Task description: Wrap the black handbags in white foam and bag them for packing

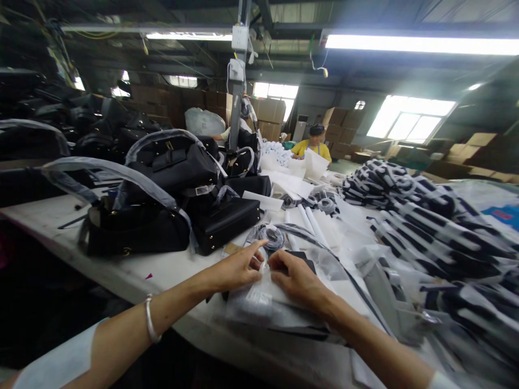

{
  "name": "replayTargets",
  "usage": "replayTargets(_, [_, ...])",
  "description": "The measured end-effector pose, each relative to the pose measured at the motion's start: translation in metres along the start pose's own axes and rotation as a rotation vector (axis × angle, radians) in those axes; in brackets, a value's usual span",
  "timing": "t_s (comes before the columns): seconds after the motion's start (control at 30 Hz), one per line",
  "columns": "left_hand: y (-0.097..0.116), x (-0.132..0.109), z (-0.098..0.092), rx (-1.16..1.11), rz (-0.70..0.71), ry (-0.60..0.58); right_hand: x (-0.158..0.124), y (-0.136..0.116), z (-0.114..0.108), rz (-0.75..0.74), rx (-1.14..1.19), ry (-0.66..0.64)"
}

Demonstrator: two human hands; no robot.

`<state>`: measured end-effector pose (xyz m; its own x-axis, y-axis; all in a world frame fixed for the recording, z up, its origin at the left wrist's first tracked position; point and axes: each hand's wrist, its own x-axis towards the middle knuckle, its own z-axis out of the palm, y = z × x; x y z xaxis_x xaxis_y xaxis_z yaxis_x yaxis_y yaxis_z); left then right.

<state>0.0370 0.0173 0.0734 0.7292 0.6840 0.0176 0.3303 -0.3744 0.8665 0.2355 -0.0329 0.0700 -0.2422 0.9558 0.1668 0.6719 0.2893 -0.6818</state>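
My left hand (243, 266) and my right hand (299, 276) face each other over the near table edge. Between them lies a clear plastic film (261, 297) on top of a dark flat piece that is mostly covered. The thumb and curled fingers of my left hand pinch at the film, while its index finger points forward. My right hand has its fingers bent down and pressed together on the film. Just beyond my fingers sits a roll of grey plastic-wrapped strap (272, 236). Fine detail at the fingertips is blurred.
Black handbags (140, 229) with wrapped handles stand on the white table (30, 216) to the left. At right are piles of black straps wrapped in white (438, 216) and a grey metal tape dispenser (391, 297). A person in yellow (312, 148) is across the table.
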Motion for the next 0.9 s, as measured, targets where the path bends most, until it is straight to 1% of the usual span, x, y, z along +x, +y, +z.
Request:
replayTargets(0.1, [0.003,0.005,0.003,0.044,-0.025,0.039,0.004,-0.003,0.003,-0.016,0.046,-0.009])
replayTargets(0.17, [0.001,0.008,0.001,0.007,-0.094,0.075,0.005,-0.007,-0.001,0.011,0.064,-0.022])
replayTargets(0.23, [-0.004,0.008,-0.005,-0.027,-0.18,0.09,0.003,-0.014,-0.01,0.051,0.045,-0.06])
replayTargets(0.3, [-0.008,0.006,-0.012,-0.001,-0.206,0.08,-0.004,-0.021,-0.024,0.087,-0.029,-0.109])
replayTargets(0.37, [-0.01,0.003,-0.017,0.042,-0.192,0.046,-0.015,-0.027,-0.036,0.126,-0.12,-0.162])
replayTargets(0.47, [-0.011,0.004,-0.018,0.093,-0.187,-0.031,-0.033,-0.028,-0.043,0.126,-0.185,-0.238])
replayTargets(0.57, [-0.012,0.011,-0.016,0.103,-0.236,-0.108,-0.041,-0.021,-0.037,0.073,-0.195,-0.246])
replayTargets(0.73, [-0.012,0.015,-0.016,0.015,-0.292,-0.204,-0.039,-0.015,-0.023,0.058,-0.177,-0.221])
replayTargets(0.8, [-0.011,0.014,-0.017,-0.054,-0.298,-0.221,-0.038,-0.016,-0.02,0.056,-0.183,-0.226])
replayTargets(0.9, [-0.01,0.013,-0.017,-0.152,-0.292,-0.215,-0.039,-0.017,-0.019,0.069,-0.191,-0.235])
